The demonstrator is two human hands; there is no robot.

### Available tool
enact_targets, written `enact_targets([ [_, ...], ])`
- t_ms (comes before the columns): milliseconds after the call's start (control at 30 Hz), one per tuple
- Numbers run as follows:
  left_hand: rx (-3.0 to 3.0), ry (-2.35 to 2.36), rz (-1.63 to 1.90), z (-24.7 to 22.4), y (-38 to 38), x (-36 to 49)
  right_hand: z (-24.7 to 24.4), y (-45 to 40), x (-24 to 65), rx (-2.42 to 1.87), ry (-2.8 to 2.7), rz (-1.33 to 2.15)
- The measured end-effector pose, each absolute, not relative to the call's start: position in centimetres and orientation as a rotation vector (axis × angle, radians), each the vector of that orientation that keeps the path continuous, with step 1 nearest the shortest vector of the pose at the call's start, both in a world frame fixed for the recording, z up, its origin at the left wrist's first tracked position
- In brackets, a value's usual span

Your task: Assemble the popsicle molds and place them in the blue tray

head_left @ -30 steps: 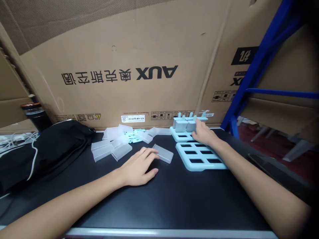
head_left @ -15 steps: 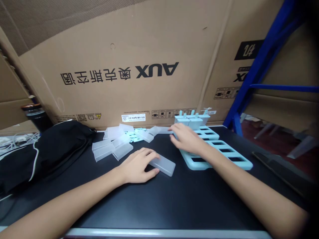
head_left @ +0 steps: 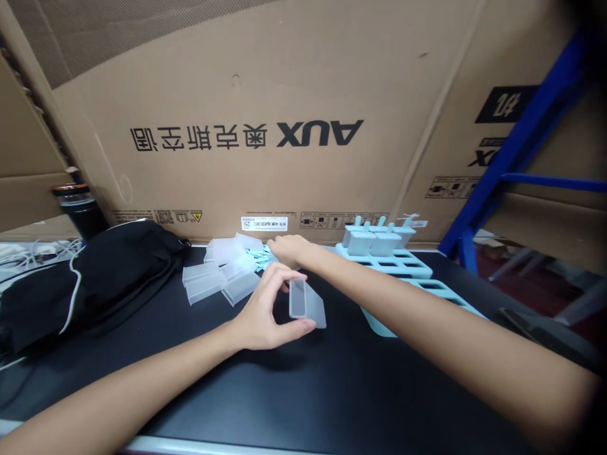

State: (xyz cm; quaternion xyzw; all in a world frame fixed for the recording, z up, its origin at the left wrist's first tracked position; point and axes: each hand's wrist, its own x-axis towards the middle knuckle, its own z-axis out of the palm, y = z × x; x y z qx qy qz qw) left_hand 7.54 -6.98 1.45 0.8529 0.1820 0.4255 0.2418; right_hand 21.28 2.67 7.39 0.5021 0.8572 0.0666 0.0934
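Observation:
My left hand (head_left: 268,309) grips a clear frosted ice-pop mould (head_left: 308,304) between thumb and fingers, tilted above the table with its open end facing me. At the back my right hand (head_left: 289,248) reaches into a heap of light blue ice-pop sticks (head_left: 258,258), its fingers bent down and together; whatever they pinch is hidden. Several more frosted moulds (head_left: 203,284) lie around the heap on its left. To the right, a light blue rack (head_left: 389,262) with slots holds several moulds with stick tops (head_left: 363,240). My right forearm covers part of the rack.
A black cloth bag (head_left: 114,272) with a white cord lies at the left, in front of a dark bottle (head_left: 78,208). Large cardboard boxes (head_left: 227,177) stand behind the black table (head_left: 341,392). A blue metal frame (head_left: 493,202) rises at the right.
My left hand has lifted the mould off the table and turned its open end towards me. My right hand has moved left from the rack to the heap of sticks.

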Motion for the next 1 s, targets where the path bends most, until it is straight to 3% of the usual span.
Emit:
enact_targets([
  [200,2.051,0.254,1.260,1.6,-5.8,6.4,8.1,2.0,21.3,1.432,2.435,0.182],
  [500,2.477,0.637,1.401,4.2,-3.8,3.2,9.5,1.1,23.2,1.289,2.353,0.144],
  [600,2.717,0.678,1.185,4.0,-4.3,3.5,11.2,0.8,23.8,1.280,2.368,0.102],
  [767,3.051,0.722,0.520,3.1,-6.1,5.0,13.8,-0.5,25.9,1.455,2.334,-0.151],
  [1000,3.033,0.721,0.404,2.2,-6.8,6.0,14.4,-2.6,27.7,1.492,2.148,-0.533],
])
